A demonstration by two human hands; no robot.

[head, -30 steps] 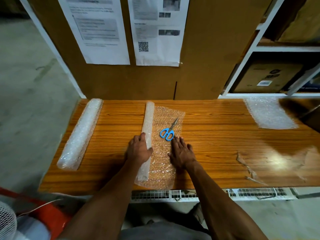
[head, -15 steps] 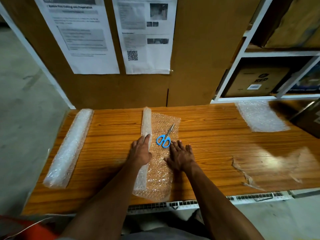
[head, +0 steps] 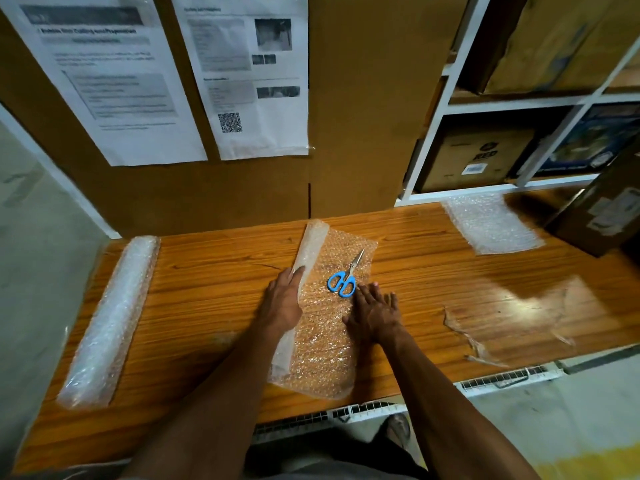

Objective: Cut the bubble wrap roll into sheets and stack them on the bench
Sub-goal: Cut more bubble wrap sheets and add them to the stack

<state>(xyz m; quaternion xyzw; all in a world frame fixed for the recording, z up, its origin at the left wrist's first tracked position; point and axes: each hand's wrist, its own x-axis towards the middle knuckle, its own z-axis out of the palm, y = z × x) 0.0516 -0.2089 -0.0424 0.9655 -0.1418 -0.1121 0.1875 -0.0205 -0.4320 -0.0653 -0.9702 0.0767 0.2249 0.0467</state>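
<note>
Head view: left hand lay flat on clear bubble wrap roll, right hand flat pinned the unrolled wrap, both gripping nothing; measuring-out step, next move likely lifting blue-handled scissors.

We see bare bench left of the left hand, while scissors lie just beyond the right hand, touching its fingertips.
</note>
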